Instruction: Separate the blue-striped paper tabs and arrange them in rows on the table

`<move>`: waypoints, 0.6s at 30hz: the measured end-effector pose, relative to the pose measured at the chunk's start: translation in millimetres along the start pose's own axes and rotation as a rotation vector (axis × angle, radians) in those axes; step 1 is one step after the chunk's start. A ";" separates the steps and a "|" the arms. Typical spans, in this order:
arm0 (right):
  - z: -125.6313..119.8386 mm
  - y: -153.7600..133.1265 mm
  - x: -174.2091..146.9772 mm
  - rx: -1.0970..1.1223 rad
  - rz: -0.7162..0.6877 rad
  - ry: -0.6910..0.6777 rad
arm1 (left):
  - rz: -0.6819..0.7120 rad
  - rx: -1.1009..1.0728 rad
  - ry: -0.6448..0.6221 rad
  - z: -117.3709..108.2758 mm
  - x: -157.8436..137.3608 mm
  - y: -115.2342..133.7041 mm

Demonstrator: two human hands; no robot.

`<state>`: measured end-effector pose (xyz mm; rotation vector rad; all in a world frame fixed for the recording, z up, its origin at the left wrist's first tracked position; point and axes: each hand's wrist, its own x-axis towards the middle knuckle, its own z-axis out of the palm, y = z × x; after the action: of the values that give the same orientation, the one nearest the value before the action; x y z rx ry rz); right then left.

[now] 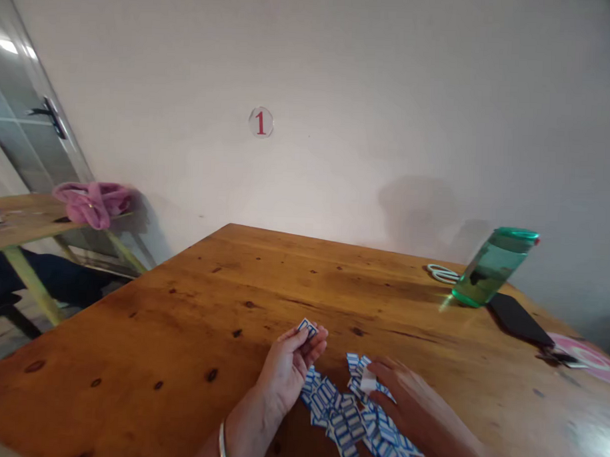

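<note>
My left hand (pixel 290 364) is raised over the wooden table, closed on a small white card (pixel 307 328) with blue print, gripped between thumb and fingers. A loose heap of similar blue-and-white cards (pixel 345 420) lies in front of me, many of them overlapping. Over the right side of that heap is my right hand (pixel 399 388), its thumb and fingers closed on a plain white card (pixel 368 381). Part of the heap is hidden beneath this hand. On my left wrist is a silver bangle (pixel 222 444).
The wooden table (pixel 181 331) runs up to a white wall. At its right stand a green bottle (pixel 496 267), a white cable (pixel 441 273), a black phone-like object (pixel 519 319) and a pink round mat (pixel 588 355). A pink cloth (pixel 96 201) lies on another table at left.
</note>
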<state>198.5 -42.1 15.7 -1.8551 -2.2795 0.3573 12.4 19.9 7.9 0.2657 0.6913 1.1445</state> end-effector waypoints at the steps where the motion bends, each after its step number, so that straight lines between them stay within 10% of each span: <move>1: -0.9 -2.3 0.1 -0.024 0.003 -0.029 | -0.001 -0.010 0.007 -0.1 -0.4 0.5; 18: 7.1 0.3 22.2 -0.253 0.028 -0.016 | -0.019 -0.066 0.021 1.4 -3.9 6.6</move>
<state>192.2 -20.8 8.6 -2.0069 -2.4077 0.0899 7.5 19.3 13.9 0.1908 0.6724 1.1513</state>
